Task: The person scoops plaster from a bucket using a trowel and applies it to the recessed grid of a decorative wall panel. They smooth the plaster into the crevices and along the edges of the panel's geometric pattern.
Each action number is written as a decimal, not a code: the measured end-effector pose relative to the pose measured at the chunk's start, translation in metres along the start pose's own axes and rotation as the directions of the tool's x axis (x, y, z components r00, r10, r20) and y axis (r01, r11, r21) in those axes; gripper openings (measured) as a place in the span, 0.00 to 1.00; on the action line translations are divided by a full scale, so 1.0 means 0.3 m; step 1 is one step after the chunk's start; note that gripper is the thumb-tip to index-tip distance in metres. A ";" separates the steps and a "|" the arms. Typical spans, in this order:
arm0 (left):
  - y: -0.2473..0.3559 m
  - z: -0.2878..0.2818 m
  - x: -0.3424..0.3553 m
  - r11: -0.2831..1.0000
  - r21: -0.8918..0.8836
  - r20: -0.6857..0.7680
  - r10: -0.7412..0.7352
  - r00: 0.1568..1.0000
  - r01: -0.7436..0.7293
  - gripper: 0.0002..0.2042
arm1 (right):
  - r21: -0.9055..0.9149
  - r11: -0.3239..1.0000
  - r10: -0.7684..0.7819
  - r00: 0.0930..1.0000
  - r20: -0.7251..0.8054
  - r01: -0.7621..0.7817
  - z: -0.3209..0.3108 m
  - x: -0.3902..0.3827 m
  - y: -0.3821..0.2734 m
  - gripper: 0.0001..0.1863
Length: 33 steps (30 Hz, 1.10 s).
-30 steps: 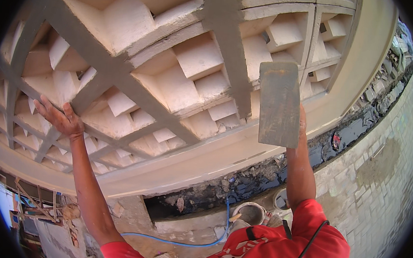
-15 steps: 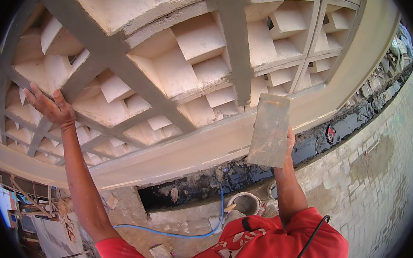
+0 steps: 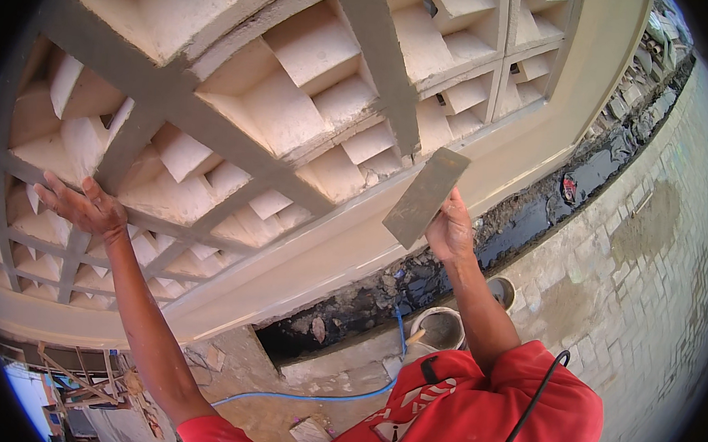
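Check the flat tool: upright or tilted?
Tilted: the grey flat tool slants from upper right to lower left in view, held by the right hand. Cannot tell whether it touches the wall.

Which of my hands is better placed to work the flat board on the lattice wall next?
Likely your right hand: it holds the flat board, near the lattice wall. Your left hand holds no tool; it is spread at the wall, well away from the board.

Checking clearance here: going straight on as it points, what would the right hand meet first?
Beyond the float it holds, the right hand would probably meet the lattice wall first, though depth is unclear.
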<state>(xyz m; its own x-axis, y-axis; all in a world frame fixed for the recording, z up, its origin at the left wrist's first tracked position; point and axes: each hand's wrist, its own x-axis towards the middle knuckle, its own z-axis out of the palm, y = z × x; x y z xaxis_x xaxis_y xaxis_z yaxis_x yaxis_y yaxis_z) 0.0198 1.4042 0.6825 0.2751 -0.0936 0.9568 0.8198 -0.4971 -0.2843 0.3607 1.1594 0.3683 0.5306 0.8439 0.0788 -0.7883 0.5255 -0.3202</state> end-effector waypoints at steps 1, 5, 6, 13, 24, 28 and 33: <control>-0.002 0.003 -0.002 1.000 0.000 0.001 0.002 1.000 -0.002 0.36 | 0.000 1.000 -0.019 1.000 -0.020 0.019 0.010 0.003 0.017 0.29; -0.007 0.007 -0.001 1.000 0.001 0.006 0.003 1.000 -0.003 0.37 | 0.005 0.998 -0.054 0.993 -0.101 0.055 0.033 0.024 0.087 0.30; -0.006 0.008 -0.001 1.000 -0.002 0.007 0.001 1.000 -0.001 0.37 | 0.011 0.998 -0.060 0.993 -0.101 0.061 0.027 0.033 0.107 0.29; -0.015 0.006 -0.005 1.000 0.014 0.012 0.008 1.000 -0.008 0.37 | -0.095 0.984 -0.169 0.966 -0.197 0.153 0.045 0.104 0.209 0.36; -0.001 0.007 -0.001 1.000 -0.018 -0.003 0.023 1.000 -0.023 0.35 | -0.417 0.885 -0.346 0.892 -0.291 0.208 0.100 0.180 0.336 0.32; 0.002 0.013 -0.009 1.000 -0.001 0.009 0.004 1.000 -0.004 0.35 | -0.509 0.859 -0.207 0.947 -0.245 0.055 0.079 0.089 0.347 0.32; -0.012 -0.005 -0.005 1.000 0.029 0.022 0.002 1.000 -0.002 0.35 | -0.603 0.784 -0.372 0.890 -0.263 0.149 0.027 0.122 0.252 0.32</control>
<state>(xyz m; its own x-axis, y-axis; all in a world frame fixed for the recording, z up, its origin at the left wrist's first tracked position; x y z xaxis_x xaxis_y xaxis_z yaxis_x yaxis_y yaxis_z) 0.0156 1.4049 0.6821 0.2874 -0.0757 0.9548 0.8335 -0.4713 -0.2883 0.3181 1.2308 0.3546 0.8473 0.5278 -0.0592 -0.3508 0.4725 -0.8085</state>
